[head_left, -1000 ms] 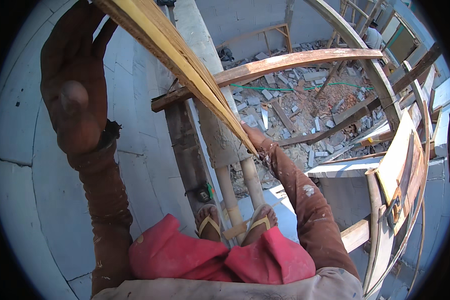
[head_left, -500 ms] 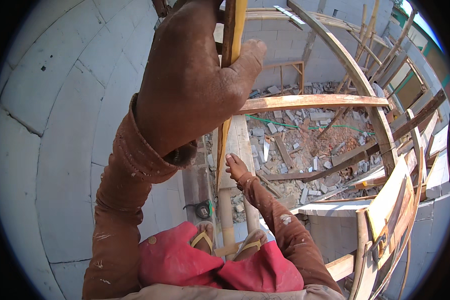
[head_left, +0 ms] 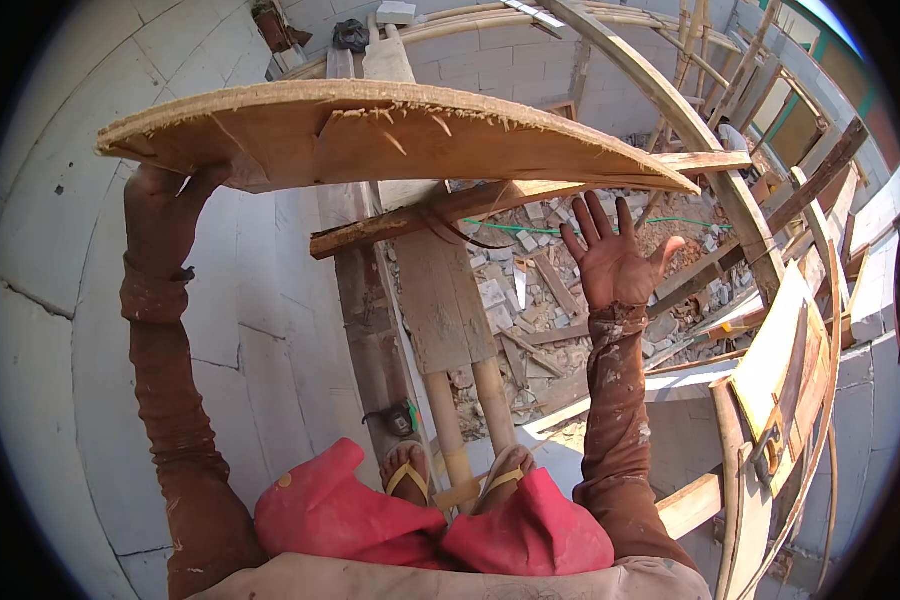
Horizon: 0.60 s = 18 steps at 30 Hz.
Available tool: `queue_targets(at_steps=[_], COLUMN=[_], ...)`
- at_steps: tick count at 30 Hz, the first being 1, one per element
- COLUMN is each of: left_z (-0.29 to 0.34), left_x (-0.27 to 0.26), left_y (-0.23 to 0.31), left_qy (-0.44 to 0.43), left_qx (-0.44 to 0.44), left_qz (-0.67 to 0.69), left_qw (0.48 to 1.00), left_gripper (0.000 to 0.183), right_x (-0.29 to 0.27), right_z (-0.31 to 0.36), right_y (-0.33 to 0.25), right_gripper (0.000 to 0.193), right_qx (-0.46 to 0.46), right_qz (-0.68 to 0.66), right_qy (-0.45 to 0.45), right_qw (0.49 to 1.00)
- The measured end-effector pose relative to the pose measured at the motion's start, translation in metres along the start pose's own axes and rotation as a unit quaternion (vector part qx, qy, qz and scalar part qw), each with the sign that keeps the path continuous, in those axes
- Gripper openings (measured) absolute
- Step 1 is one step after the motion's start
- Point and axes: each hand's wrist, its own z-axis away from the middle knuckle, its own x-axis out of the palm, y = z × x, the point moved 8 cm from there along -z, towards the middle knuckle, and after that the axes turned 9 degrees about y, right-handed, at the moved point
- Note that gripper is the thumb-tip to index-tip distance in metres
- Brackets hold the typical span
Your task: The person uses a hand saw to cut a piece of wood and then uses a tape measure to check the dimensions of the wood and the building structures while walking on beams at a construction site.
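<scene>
Left hand [head_left: 165, 215] holds plywood sheet [head_left: 390, 135]; right hand [head_left: 615, 255] spread apart.

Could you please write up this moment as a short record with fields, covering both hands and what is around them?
left hand: left hand grips the end of the plywood board from below, arm raised
right hand: right hand open, fingers spread, palm up under the board's far end, contact unclear
board: thin, splintered along its edge, held roughly level overhead
footing: sandalled feet on bamboo poles
nearby: grey block wall on the left, timber crossbar
below: rubble on the ground
</scene>
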Motion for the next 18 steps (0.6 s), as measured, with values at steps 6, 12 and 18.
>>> queue_targets(at_steps=[6,12,18], left_z=[0.064,0.137,0.274], left_x=[-0.008,-0.012,0.05], left_y=[-0.033,-0.047,-0.14], left_qy=[0.022,0.044,-0.116], left_qx=[0.026,0.021,-0.553], left_qz=[0.197,-0.009,0.362], left_qw=[0.98,0.999,0.741], left_gripper=[0.017,0.031,0.063], right_x=[0.008,-0.005,-0.032], right_z=[0.015,0.034,0.077], right_y=[-0.006,0.014,0.048], right_gripper=[0.078,0.048,0.062], right_qx=[0.061,0.047,0.04], right_qz=[0.077,0.09,0.147], right_qy=[0.031,0.114,0.139], right_qw=[0.995,0.988,0.979])
